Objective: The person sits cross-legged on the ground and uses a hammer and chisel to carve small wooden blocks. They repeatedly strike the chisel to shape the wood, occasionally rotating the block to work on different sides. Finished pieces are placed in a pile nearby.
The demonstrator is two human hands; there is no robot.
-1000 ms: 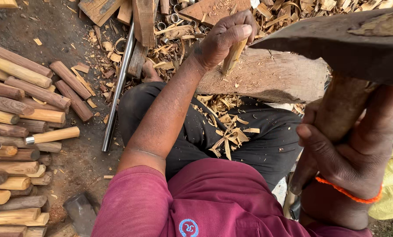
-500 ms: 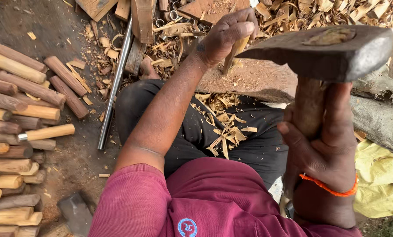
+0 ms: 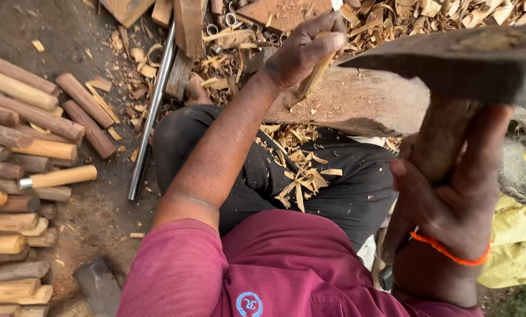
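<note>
My left hand [image 3: 303, 51] grips a short pale wooden stick [image 3: 317, 73] and holds it upright on a big log block [image 3: 357, 104] in front of my crossed legs. My right hand [image 3: 450, 188], with an orange thread round the wrist, is closed round the thick wooden handle [image 3: 445, 141] of an axe. The axe's dark metal head [image 3: 462, 61] is raised near the camera, above and to the right of the stick. Wood shavings [image 3: 301, 170] lie on my black trousers.
Several cut wooden rods [image 3: 28, 176] are stacked at the left. A long metal pipe [image 3: 152, 111] lies on the dirt beside my knee. Planks and shavings [image 3: 392, 17] litter the ground beyond the log. A yellow sack [image 3: 518, 246] sits at the right.
The axe head has shifted right and stays raised. My left hand keeps the stick upright on the log.
</note>
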